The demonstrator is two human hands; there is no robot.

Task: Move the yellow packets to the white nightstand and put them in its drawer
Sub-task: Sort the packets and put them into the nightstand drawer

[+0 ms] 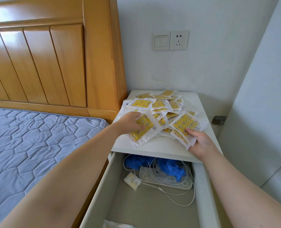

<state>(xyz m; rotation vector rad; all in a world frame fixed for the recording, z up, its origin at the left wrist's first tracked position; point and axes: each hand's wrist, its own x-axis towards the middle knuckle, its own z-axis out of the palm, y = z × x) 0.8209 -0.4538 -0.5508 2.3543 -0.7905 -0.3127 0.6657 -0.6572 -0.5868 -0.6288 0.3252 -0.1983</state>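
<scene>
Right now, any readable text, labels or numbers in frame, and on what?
"face": on the small white packet in the open drawer.
Print on the yellow packets: too small to read.
Print on the white sheet at the pile's left edge: blurred.

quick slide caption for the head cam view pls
The left hand and right hand each grip yellow packets from the pile on the white nightstand, above its open drawer.
</scene>
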